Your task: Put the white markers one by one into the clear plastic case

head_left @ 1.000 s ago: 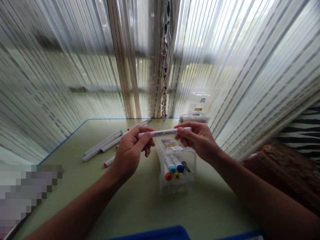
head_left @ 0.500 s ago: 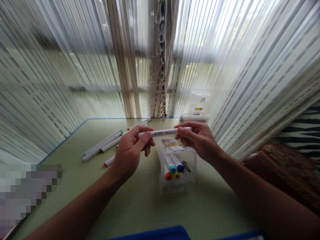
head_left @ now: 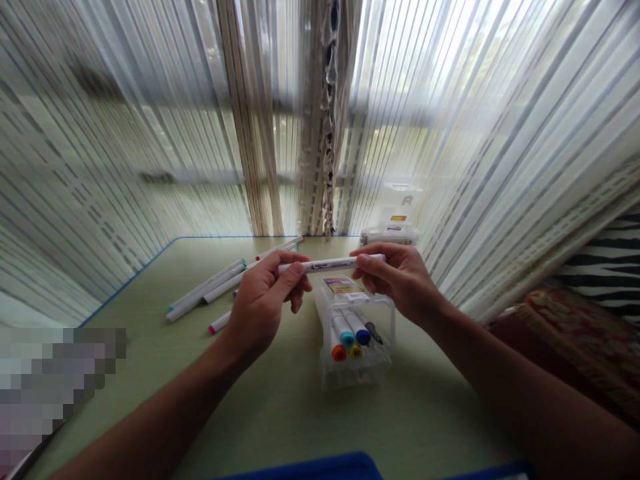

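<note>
A white marker [head_left: 330, 265] with dark print and a pinkish-purple right end is held level between my two hands. My left hand [head_left: 270, 283] pinches its left end between thumb and fingers. Its right end sits in the closed fingers of my right hand [head_left: 393, 272]. Below the marker stands a clear plastic case [head_left: 327, 370], its near end open. Several markers lie inside it, among them an orange-capped marker [head_left: 339, 352], a yellow one [head_left: 355, 351], a light blue one [head_left: 347, 337] and a dark blue one [head_left: 363, 337].
Several loose white markers [head_left: 207, 288] lie on the pale green table [head_left: 280, 413] left of the case. Another clear case [head_left: 390, 235] stands at the back by the string curtain [head_left: 260, 133]. Blue-edged objects [head_left: 320, 467] show at the front. A patterned cushion [head_left: 585, 340] is at right.
The view has shifted very slightly. Both hands keep the same hold on the marker, and nothing on the table has moved.
</note>
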`<state>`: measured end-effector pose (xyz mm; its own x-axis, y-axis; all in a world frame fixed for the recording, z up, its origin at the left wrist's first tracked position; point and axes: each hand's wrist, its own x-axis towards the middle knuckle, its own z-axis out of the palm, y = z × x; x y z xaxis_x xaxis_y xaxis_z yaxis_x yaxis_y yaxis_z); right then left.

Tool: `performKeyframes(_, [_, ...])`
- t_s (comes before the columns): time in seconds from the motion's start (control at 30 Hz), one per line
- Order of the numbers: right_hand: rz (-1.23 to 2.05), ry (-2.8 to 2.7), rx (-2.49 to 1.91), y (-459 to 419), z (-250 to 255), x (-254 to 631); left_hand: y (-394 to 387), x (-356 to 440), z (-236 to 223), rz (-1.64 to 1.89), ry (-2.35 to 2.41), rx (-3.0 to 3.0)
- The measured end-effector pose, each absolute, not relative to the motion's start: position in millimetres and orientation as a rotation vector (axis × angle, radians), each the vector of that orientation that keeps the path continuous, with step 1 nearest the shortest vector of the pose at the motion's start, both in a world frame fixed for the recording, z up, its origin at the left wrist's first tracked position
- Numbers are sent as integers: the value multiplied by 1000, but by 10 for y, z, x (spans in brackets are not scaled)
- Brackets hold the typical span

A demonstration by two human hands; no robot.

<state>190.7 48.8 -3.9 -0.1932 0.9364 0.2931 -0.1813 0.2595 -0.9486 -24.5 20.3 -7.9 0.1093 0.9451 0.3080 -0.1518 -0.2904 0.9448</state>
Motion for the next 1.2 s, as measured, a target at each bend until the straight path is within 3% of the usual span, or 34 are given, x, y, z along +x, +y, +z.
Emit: performKeyframes(1.2, [1339, -1288, -705, 474, 20, 1916, 225, -265, -53, 1437, 705, 1142])
